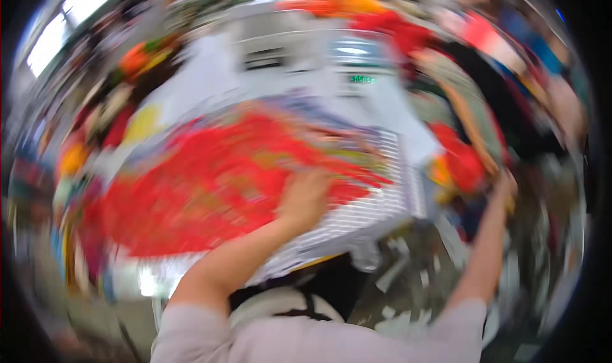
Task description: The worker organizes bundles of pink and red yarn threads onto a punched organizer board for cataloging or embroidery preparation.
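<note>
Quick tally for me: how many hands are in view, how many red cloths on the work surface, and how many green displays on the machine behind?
Hands: 2, the left hand pressed on the cloth, the right hand out at the heap on the right
Red patterned cloth: 1
Green display: 1
Total: 4
The picture is heavily blurred, so smaller things cannot be counted.

1. The whole view is smeared by motion; edges of the red patterned cloth (210,184) run into streaks, and its print cannot be read as any shape.
2. The left hand (305,197) lies on the cloth; its fingers blur together.
3. The right hand (505,188) reaches into a heap of coloured garments (465,152); what it touches cannot be told.
4. The green display (362,79) is too small to read.
</note>
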Demonstrator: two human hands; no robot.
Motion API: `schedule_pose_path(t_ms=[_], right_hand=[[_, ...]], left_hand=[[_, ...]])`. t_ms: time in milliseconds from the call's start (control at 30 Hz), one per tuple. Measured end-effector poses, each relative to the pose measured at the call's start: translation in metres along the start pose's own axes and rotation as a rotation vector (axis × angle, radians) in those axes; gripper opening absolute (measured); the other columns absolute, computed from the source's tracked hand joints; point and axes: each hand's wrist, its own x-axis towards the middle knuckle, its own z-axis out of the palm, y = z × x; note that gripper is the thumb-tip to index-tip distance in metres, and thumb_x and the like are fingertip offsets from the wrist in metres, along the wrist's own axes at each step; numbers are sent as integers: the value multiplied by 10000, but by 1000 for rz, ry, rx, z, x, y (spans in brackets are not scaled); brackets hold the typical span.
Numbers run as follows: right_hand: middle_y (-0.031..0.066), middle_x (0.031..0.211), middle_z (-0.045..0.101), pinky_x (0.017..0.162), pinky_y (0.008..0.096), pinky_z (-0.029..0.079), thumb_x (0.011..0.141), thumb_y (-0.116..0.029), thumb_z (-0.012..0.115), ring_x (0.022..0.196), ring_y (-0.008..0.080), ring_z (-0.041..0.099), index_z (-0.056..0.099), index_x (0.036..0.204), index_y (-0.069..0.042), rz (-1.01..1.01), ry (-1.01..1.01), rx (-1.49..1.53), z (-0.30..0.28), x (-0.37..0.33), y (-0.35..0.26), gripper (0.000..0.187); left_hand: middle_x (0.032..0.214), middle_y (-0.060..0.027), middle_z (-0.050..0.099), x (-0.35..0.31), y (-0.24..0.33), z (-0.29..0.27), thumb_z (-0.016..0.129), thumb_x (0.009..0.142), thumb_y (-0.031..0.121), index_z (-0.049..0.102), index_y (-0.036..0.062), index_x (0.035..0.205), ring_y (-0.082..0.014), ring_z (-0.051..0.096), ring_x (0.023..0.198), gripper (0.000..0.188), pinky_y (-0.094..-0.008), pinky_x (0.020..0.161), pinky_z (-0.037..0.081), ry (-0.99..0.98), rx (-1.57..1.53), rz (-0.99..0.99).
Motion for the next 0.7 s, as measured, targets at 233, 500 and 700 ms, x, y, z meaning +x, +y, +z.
schedule_pose_path(t_ms=[233, 500, 700], right_hand=[[111, 1249, 560, 1005, 309, 399, 933, -70, 538, 1135, 201, 541, 511, 1286, 6, -352, -628, 89, 190, -326, -71, 362], [189, 1045, 632, 860, 443, 496, 735, -63, 609, 973, 333, 645, 627, 1098, 19, -1640, -1439, 1287, 164, -719, -390, 373], [41, 1563, 223, 1130, 525, 253, 903, -245, 521, 1425, 228, 253, 288, 1468, -57, -1920, -1438, 1431, 159, -767, -421, 640]], left_hand=[[1430, -201, 366, -28, -26, 15, 623, 829, 241, 505, 37, 1272, -348, 314, 1362, 501, -515, 1106, 246, 274, -149, 22], [1386, -173, 420, -151, -60, -112, 612, 803, 69, 476, 35, 1305, -349, 378, 1309, 521, -426, 1093, 314, 730, -252, -155], [1148, -150, 533, -342, -136, -210, 563, 817, 49, 525, 18, 1214, -295, 511, 1115, 401, -378, 981, 403, 1103, -126, -536]])
